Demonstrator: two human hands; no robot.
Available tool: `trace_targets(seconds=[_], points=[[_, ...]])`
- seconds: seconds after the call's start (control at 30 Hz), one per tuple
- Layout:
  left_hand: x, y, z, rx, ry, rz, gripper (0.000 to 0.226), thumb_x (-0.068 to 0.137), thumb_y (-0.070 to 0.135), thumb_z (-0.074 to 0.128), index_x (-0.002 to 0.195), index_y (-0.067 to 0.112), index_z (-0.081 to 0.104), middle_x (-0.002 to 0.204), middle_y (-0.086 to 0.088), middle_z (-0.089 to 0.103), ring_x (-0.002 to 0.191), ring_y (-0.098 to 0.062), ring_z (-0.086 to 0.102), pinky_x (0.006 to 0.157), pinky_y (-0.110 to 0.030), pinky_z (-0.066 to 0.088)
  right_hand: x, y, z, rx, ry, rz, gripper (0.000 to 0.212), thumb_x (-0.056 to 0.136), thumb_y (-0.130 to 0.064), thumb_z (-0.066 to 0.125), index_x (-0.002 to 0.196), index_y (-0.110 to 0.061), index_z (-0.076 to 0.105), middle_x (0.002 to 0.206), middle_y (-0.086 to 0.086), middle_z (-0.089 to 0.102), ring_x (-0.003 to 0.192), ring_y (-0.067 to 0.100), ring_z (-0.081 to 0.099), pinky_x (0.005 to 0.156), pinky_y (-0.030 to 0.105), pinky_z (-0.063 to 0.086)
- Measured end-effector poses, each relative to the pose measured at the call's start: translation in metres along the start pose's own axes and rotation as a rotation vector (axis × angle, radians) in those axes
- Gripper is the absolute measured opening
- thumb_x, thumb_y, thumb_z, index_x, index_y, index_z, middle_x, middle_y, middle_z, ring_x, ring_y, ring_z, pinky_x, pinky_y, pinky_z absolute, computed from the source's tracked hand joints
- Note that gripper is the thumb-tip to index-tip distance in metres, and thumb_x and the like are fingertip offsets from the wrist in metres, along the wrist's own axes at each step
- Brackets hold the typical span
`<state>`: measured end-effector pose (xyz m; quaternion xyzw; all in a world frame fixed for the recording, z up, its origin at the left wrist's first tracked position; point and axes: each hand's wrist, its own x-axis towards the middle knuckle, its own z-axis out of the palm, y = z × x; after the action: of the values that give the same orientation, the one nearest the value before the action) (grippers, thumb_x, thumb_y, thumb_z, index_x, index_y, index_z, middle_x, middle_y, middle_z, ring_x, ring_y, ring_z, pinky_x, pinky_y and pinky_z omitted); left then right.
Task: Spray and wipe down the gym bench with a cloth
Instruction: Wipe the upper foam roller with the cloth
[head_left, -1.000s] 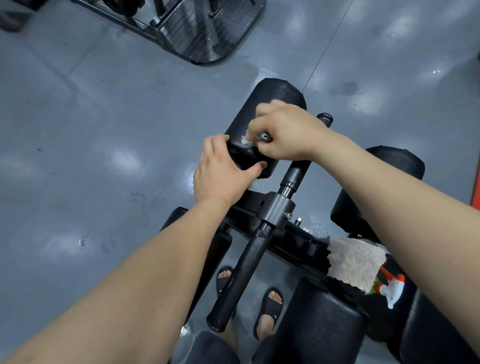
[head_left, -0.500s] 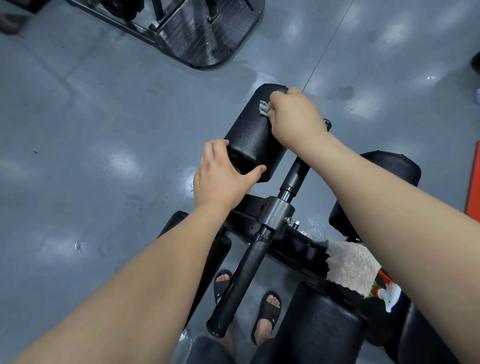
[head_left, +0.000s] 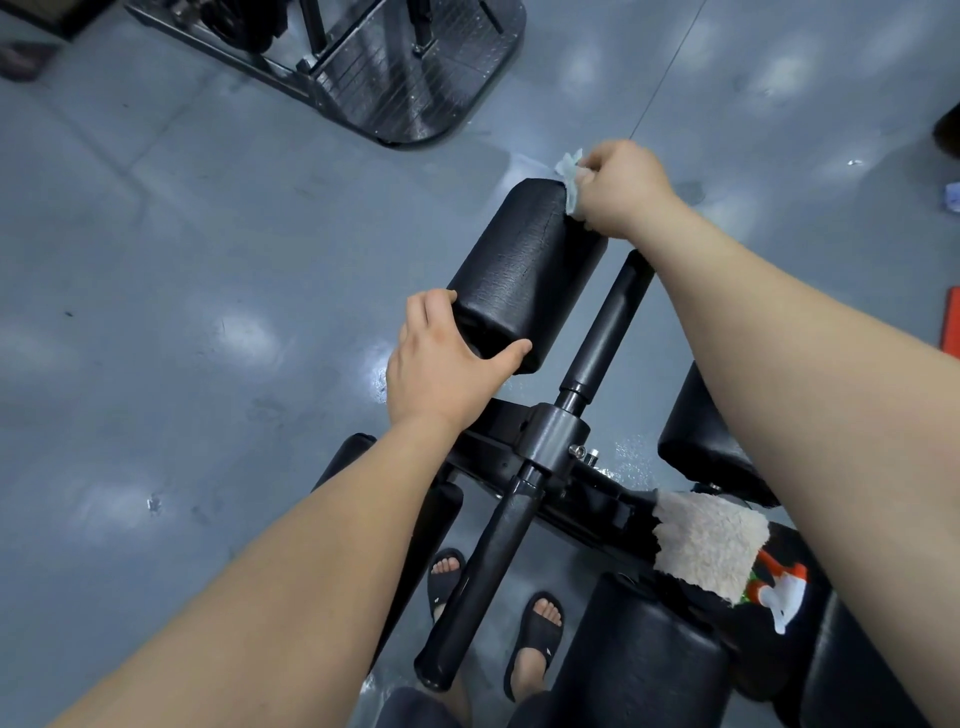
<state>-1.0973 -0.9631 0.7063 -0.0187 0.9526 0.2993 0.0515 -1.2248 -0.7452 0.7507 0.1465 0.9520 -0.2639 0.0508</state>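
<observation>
While right hand (head_left: 621, 195) works the far end: it's clenched round a small pale cloth (head_left: 571, 176), pressing it onto the far end edge of the black roller pad (head_left: 524, 275), the bench part being wiped.
left hand (head_left: 441, 374): fingers and thumb wrapped over the pad's near end; likely bracing so the roller doesn't spin under the wipe.
black bar (head_left: 602, 332): just right of the pad, parallel, untouched.
beige towel (head_left: 706, 540): well nearer than the pad, draped on the frame; probably a spare.
step: wiping; spray looks done.
</observation>
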Motion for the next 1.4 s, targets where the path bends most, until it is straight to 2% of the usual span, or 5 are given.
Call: trace_targets(seconds=[0.13,0.4,0.77,1.1,1.4], points=[[0.001,0.000,0.000,0.009,0.001,-0.004,0.087,0.071,0.075,0.071,0.134,0.025,0.040,0.135,0.011,0.040,0.123,-0.017,0.051,0.095,-0.038,0.044,-0.008,0.002,-0.021,-0.100,-0.218,-0.086,0.029,0.088,-0.021,0.060,0.116,-0.019,0.069,0.104,0.005,0.068,0.096,0.026,0.061,0.081,0.029,0.048],[0.002,0.000,0.001,0.015,0.009,0.005,0.085,0.070,0.075,0.073,0.132,0.024,0.042,0.134,0.009,0.041,0.121,-0.019,0.052,0.092,-0.040,0.047,-0.009,0.002,-0.009,-0.223,-0.112,-0.194,0.033,0.095,-0.031,0.063,0.123,-0.015,0.063,0.122,0.012,0.065,0.116,0.033,0.056,0.087,0.031,0.041],[0.003,-0.002,0.004,-0.029,0.026,-0.072,0.090,0.075,0.074,0.064,0.145,0.023,0.039,0.143,0.004,0.044,0.131,-0.020,0.048,0.102,-0.039,0.043,-0.047,0.000,0.004,-0.327,-0.234,-0.335,0.014,0.085,-0.028,0.062,0.081,-0.018,0.054,0.072,-0.007,0.053,0.082,0.027,0.055,0.068,0.033,0.046],[0.002,-0.002,0.003,0.011,0.000,-0.005,0.086,0.070,0.077,0.068,0.135,0.026,0.041,0.135,0.008,0.041,0.121,-0.019,0.052,0.094,-0.039,0.047,-0.016,0.013,-0.002,-0.180,0.014,-0.144,0.030,0.100,-0.026,0.052,0.127,-0.015,0.057,0.119,0.016,0.064,0.112,0.036,0.056,0.080,0.034,0.041],[0.004,-0.004,0.004,-0.009,0.027,-0.012,0.069,0.079,0.069,0.062,0.132,0.027,0.046,0.134,0.007,0.042,0.119,-0.021,0.053,0.092,-0.040,0.047,-0.028,0.003,0.004,-0.262,-0.166,-0.284,0.020,0.095,-0.030,0.059,0.111,-0.018,0.061,0.099,0.002,0.061,0.095,0.028,0.052,0.075,0.030,0.037]])
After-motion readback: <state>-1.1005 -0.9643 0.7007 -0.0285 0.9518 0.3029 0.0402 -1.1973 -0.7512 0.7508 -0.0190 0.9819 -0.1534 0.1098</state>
